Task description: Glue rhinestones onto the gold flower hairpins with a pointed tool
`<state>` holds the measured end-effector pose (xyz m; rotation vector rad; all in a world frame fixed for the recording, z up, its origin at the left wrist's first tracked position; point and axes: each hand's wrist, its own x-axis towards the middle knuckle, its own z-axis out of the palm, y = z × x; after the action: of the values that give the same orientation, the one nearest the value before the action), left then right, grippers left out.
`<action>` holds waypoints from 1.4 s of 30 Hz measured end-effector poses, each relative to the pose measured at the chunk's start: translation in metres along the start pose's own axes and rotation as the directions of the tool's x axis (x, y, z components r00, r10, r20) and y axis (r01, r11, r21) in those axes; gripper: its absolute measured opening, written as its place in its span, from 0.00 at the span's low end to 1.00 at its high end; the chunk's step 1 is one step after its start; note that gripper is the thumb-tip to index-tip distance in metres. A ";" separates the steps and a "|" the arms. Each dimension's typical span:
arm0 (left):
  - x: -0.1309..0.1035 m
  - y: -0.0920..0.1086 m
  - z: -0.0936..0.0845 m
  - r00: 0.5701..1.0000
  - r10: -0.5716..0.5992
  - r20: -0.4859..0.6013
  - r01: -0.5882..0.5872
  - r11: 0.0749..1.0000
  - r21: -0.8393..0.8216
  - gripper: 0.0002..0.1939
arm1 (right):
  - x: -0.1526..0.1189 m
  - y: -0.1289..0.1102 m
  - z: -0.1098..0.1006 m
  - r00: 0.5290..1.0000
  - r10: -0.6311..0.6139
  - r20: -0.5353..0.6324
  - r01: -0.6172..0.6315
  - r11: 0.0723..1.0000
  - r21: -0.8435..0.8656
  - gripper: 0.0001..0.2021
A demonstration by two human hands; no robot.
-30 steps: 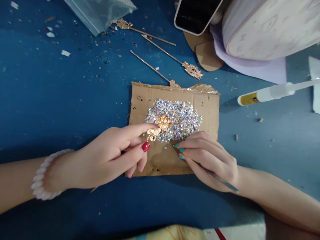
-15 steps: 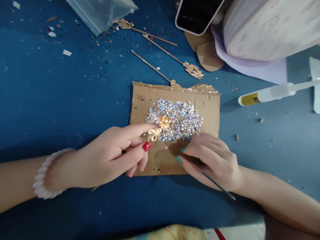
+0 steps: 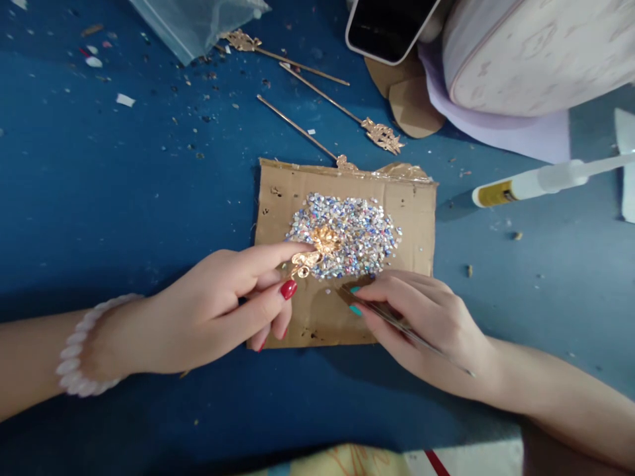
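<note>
My left hand (image 3: 213, 307), with red nails, pinches a gold hairpin between thumb and fingers. The hairpin's flower-shaped head (image 3: 326, 242) shows past my fingertips, above a heap of shiny blue, white and pink chips (image 3: 354, 221). Most of its stick is hidden by the hand. My right hand (image 3: 426, 320), with turquoise nails, grips slim metal tweezers (image 3: 407, 330). Their points lie low over the cardboard (image 3: 317, 317), just below the heap, and whether they hold a chip I cannot tell. One loose chip (image 3: 328, 291) lies between the hands.
Several gold hairpins (image 3: 381, 135) lie behind the cardboard, near a clear plastic bag (image 3: 198, 26). A phone (image 3: 389, 30) and a pale rounded case (image 3: 536, 59) stand at the back right. A glue bottle (image 3: 530, 185) lies right of the cardboard. Scraps dot the blue table (image 3: 99, 218).
My right hand has shifted slightly right and down, and the tweezers have turned a little, their rear end now higher. The left hand still holds the hairpin in nearly the same place.
</note>
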<state>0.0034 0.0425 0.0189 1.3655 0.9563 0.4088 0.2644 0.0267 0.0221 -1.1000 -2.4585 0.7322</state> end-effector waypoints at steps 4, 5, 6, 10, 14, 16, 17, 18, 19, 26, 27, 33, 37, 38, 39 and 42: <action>0.000 0.000 0.000 1.000 0.014 0.008 -0.015 1.000 0.007 0.22 | 0.000 0.000 0.001 1.000 0.002 0.007 -0.002 1.000 0.007 0.04; 0.000 -0.001 0.000 1.000 0.018 0.009 -0.018 1.000 0.007 0.22 | -0.001 0.001 0.001 1.000 -0.002 0.006 0.002 1.000 0.006 0.04; 0.000 -0.001 0.000 1.000 0.022 0.009 -0.022 1.000 0.006 0.22 | -0.001 0.001 0.002 1.000 -0.006 0.005 0.006 1.000 0.006 0.04; 0.000 -0.002 0.000 0.999 0.032 0.007 -0.032 0.999 0.002 0.21 | -0.001 0.001 0.003 1.000 -0.019 -0.002 0.019 1.000 -0.008 0.05; 0.001 -0.002 0.000 0.999 0.032 0.016 -0.032 0.999 0.013 0.22 | -0.001 0.001 0.003 0.999 -0.042 -0.017 0.042 0.999 -0.029 0.06; 0.001 -0.001 -0.001 1.000 0.022 0.021 -0.022 1.000 0.017 0.21 | -0.001 0.002 0.003 0.999 -0.053 -0.012 0.052 0.998 -0.039 0.07; 0.001 -0.001 -0.001 1.000 0.016 0.022 -0.016 1.000 0.016 0.21 | -0.001 0.002 0.003 0.998 -0.058 -0.007 0.057 0.997 -0.045 0.07; 0.001 0.000 -0.001 1.000 0.009 0.022 -0.010 1.000 0.014 0.21 | -0.001 0.002 0.003 0.998 -0.064 -0.004 0.063 0.997 -0.053 0.07; 0.001 0.000 -0.001 1.000 0.004 0.020 -0.004 1.000 0.010 0.21 | -0.001 0.002 0.004 0.997 -0.071 -0.004 0.071 0.996 -0.061 0.07; -0.001 0.002 0.001 0.999 -0.031 -0.017 0.031 0.999 -0.012 0.22 | -0.002 0.002 0.007 0.992 -0.129 -0.008 0.126 0.981 -0.145 0.09; -0.001 0.002 0.001 0.999 -0.030 -0.018 0.030 1.000 -0.011 0.22 | -0.003 0.002 0.008 0.989 -0.150 -0.017 0.145 0.976 -0.163 0.09; 0.000 0.002 0.000 0.999 -0.035 -0.001 0.035 0.999 0.004 0.22 | -0.003 0.001 0.015 0.969 -0.239 -0.059 0.215 0.938 -0.273 0.12; 0.000 0.002 0.000 0.999 -0.033 0.002 0.033 0.999 0.000 0.22 | -0.004 0.002 0.014 0.971 -0.230 -0.059 0.207 0.942 -0.265 0.10; -0.001 0.002 0.000 0.999 -0.033 0.002 0.033 0.999 -0.002 0.22 | -0.004 0.002 0.013 0.973 -0.225 -0.056 0.205 0.946 -0.252 0.08; -0.001 0.003 -0.001 0.999 -0.035 0.002 0.035 0.999 -0.004 0.22 | -0.004 0.003 0.012 0.974 -0.220 -0.048 0.203 0.952 -0.230 0.07; 0.000 0.003 -0.001 0.999 -0.043 0.002 0.043 0.999 -0.014 0.22 | -0.003 0.004 0.009 0.980 -0.190 -0.066 0.182 0.976 -0.119 0.05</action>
<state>0.0037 0.0435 0.0215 1.3306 0.9777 0.3806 0.2643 0.0240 0.0122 -0.9013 -2.5199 0.4912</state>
